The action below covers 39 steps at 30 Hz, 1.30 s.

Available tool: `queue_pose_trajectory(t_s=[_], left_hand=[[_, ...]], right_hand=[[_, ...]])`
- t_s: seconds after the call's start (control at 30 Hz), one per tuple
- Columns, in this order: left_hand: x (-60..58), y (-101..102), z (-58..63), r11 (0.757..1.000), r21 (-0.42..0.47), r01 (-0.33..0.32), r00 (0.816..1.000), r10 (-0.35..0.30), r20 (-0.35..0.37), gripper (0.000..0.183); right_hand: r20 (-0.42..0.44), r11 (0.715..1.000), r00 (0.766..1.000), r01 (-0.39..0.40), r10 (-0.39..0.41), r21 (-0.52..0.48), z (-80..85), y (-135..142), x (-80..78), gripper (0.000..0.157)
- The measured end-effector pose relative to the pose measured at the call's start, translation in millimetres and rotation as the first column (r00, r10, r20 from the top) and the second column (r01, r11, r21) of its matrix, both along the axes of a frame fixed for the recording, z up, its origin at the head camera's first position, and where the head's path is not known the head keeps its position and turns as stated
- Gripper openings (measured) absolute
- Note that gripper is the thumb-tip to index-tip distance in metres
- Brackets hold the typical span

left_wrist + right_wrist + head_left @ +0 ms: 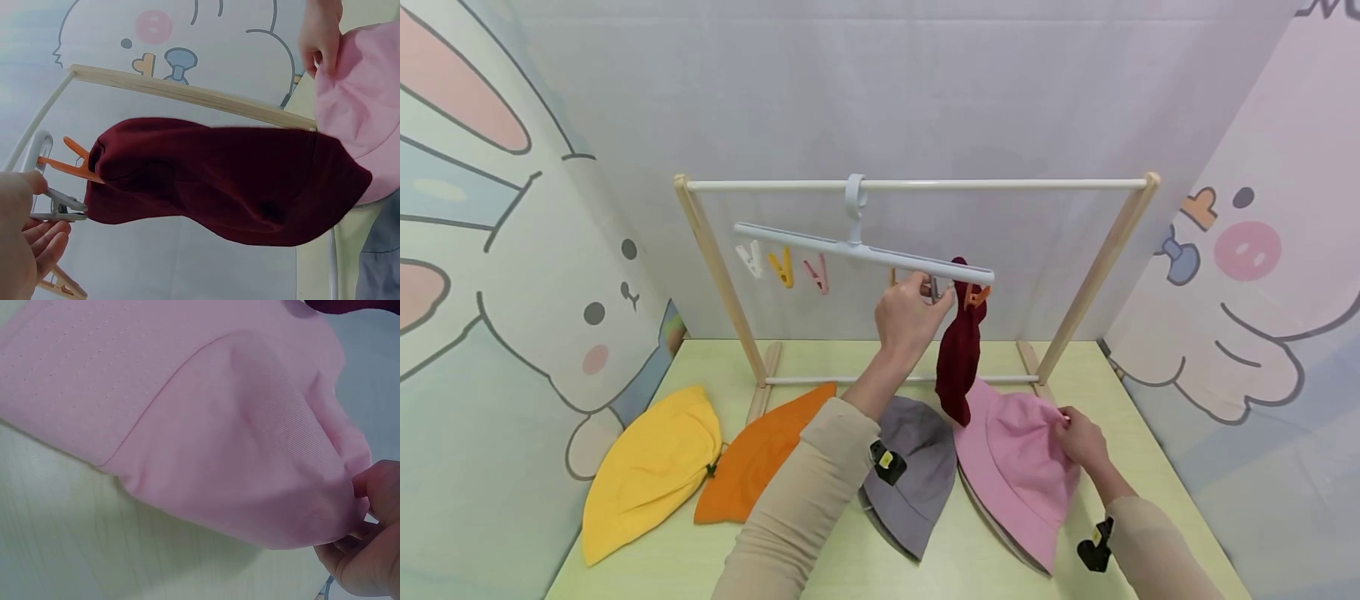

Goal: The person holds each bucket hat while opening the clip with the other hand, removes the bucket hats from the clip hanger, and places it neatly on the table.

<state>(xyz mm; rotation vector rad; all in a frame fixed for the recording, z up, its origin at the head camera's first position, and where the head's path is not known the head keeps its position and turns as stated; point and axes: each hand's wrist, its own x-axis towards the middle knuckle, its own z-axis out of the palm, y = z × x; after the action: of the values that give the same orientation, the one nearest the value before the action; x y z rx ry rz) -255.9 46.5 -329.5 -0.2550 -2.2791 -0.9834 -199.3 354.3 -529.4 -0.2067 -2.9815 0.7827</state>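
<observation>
My left hand is under the right half of a pale blue hanger, pinching a grey clothespin between thumb and fingers. Beside it a dark red hat hangs from an orange clothespin at the hanger's lower right end. At the right, my right hand pinches the crown of a pink bucket hat, whose brim lies toward the front of the table. The right wrist view shows thumb and fingers gripping the pink fabric's edge.
White, yellow and pink clothespins hang on the hanger's left half. The hanger hooks over the white bar of a wooden rack. Yellow, orange and grey hats lie on the table.
</observation>
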Motion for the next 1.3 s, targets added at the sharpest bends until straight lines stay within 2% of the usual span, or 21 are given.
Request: queue_pose_trajectory(t_s=[0.23, 0.5, 0.8, 1.3], left_hand=[[1.1, -1, -0.6, 0.999, -0.048, -0.020, 1.000, 0.020, -0.010, 0.023], [0.9, -1, -0.4, 0.999, -0.042, -0.021, 1.000, 0.021, -0.006, 0.023], [-0.4, -1, 0.7, 0.999, -0.042, -0.021, 1.000, 0.020, -0.015, 0.022], [0.6, -4, -1.2, 0.997, -0.066, -0.031, 0.999, 0.029, -0.031, 0.024]], right_hand=[[0.021, 1.000, 1.000, 0.005, -0.006, 0.025, 2.0, 6, -1.7, 0.032], [0.043, 0.999, 0.999, 0.010, -0.012, 0.046, 1.6, 10, -2.0, 0.030], [0.066, 0.999, 0.998, 0.006, -0.010, 0.050, -3.8, 11, -7.7, 0.035], [0.003, 1.000, 1.000, 0.002, -0.002, 0.017, -7.8, 5, -6.6, 0.042]])
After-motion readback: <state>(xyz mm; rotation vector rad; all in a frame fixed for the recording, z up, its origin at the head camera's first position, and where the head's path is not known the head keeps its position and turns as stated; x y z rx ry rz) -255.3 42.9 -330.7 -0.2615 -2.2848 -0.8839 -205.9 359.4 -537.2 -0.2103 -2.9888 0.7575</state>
